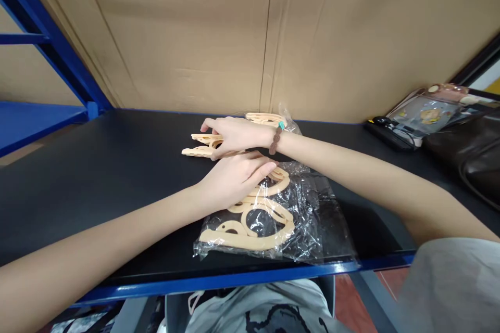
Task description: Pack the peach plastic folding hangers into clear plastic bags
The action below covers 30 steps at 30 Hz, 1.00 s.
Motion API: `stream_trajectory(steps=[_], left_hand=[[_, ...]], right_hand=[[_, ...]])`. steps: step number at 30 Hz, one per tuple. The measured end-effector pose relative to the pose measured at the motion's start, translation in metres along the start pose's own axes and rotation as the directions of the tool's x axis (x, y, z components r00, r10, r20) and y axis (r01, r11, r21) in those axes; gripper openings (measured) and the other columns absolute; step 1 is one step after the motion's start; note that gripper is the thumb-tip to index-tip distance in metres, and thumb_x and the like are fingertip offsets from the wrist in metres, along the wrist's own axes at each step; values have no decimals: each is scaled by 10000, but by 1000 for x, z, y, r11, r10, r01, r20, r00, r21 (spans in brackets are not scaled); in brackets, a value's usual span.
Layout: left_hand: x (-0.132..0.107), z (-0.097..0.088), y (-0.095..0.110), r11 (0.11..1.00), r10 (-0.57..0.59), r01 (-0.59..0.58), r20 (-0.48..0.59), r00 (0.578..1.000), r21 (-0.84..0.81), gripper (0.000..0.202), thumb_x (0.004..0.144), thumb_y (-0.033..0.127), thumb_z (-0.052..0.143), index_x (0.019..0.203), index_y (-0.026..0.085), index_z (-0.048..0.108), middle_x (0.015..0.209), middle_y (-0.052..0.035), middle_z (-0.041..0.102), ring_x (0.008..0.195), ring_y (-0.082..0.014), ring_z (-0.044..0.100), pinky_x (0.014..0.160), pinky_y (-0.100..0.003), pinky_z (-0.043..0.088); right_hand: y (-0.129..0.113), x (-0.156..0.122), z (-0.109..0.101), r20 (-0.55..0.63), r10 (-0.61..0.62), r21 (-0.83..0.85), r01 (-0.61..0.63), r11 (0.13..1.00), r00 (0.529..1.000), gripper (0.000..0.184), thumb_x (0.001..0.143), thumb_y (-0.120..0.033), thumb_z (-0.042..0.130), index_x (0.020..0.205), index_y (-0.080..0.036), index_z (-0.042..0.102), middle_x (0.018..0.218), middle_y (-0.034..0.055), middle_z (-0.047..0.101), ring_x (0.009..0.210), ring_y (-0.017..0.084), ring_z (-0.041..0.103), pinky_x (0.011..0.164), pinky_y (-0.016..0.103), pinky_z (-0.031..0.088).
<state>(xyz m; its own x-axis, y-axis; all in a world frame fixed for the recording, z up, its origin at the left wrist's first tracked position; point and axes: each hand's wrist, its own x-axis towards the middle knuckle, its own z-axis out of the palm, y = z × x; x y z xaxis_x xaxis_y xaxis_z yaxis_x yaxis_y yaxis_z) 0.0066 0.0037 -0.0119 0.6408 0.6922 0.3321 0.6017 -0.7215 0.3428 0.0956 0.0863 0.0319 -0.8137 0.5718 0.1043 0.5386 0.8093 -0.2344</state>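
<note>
My left hand (238, 177) lies flat, fingers together, on a clear plastic bag (312, 218) that holds cream plastic hanger pieces (250, 231). My right hand (234, 135), with a brown hair tie on the wrist, reaches across above it. Its fingers rest on loose cream hanger pieces (199, 145) stacked on the black table (97, 177). More cream pieces (265, 117) in plastic lie just behind the right wrist.
A cardboard wall stands behind the table. Blue shelf rails (47, 41) are at the left. A black device (390, 132), a packaged item (425, 112) and a dark bag (469, 156) sit at the right. The table's blue front edge (242, 278) is near my lap.
</note>
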Motion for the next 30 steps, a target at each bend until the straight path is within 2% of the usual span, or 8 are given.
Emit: stream_trajectory(steps=[4,7,10,13,20,25,28,30], left_hand=[[0,0,0,1000,5,-5,6,1000,-14,483,1044,382,269,1165,147,674,1164,-87,684,1133,-251,597,1014,-418,432],[-1,-1,-1,1000,2,-2,6,1000,0,473,1041,385,279,1166,157,674,1184,-84,680,1152,-260,590,1012,-426,435],[-1,-3,-2,1000,-11,11,24,1000,-6,480,1040,387,270,1152,152,673,1198,-91,674,1140,-257,596,1014,-428,437],[-1,-3,-2,1000,5,-5,31,1000,-21,477,1039,378,258,1138,152,666,1173,-91,679,1118,-245,605,1013,-419,439],[0,-2,0,999,27,-27,36,999,-18,474,1036,368,251,1114,148,664,1136,-91,684,1106,-246,605,1007,-411,436],[1,-4,-1,1000,-2,1,38,999,17,495,1038,393,244,1160,157,661,1130,-79,683,1076,-255,612,959,-394,454],[1,-4,-3,999,-35,34,52,998,16,514,1040,425,227,1178,187,661,1124,-65,685,1044,-249,630,915,-374,468],[0,-5,-5,999,-42,41,55,998,14,524,1040,445,221,1184,199,661,1152,-67,677,1049,-251,630,913,-378,468]], right_hand=[[-6,-2,-3,-83,-22,-89,15,996,996,508,820,-214,630,1300,-130,487,1191,122,620,1025,247,575,850,349,436],[-2,1,-2,-68,-11,-130,2,991,998,647,806,-365,706,1354,-127,456,1323,171,535,1194,308,501,966,407,401],[6,13,3,19,46,-50,-45,998,999,804,774,-503,719,1416,-137,402,1305,187,563,1169,325,546,927,397,442],[12,25,7,62,97,8,-98,995,993,806,784,-566,665,1393,-91,432,1234,195,631,1058,311,624,822,363,491],[7,26,5,-82,127,-3,-128,992,988,702,775,-429,648,1352,-74,465,1165,201,665,987,328,636,777,399,477],[-3,-12,-19,-314,57,-40,-73,997,948,607,827,-392,589,1349,-121,438,1137,138,680,947,269,629,807,380,456],[-7,-61,-35,-394,22,-48,-44,998,919,612,827,-396,597,1362,-153,427,1189,101,652,997,247,624,841,367,463],[-5,-101,-42,-376,37,-28,-51,998,926,683,807,-426,637,1389,-156,401,1179,98,648,1035,250,623,869,376,475]])
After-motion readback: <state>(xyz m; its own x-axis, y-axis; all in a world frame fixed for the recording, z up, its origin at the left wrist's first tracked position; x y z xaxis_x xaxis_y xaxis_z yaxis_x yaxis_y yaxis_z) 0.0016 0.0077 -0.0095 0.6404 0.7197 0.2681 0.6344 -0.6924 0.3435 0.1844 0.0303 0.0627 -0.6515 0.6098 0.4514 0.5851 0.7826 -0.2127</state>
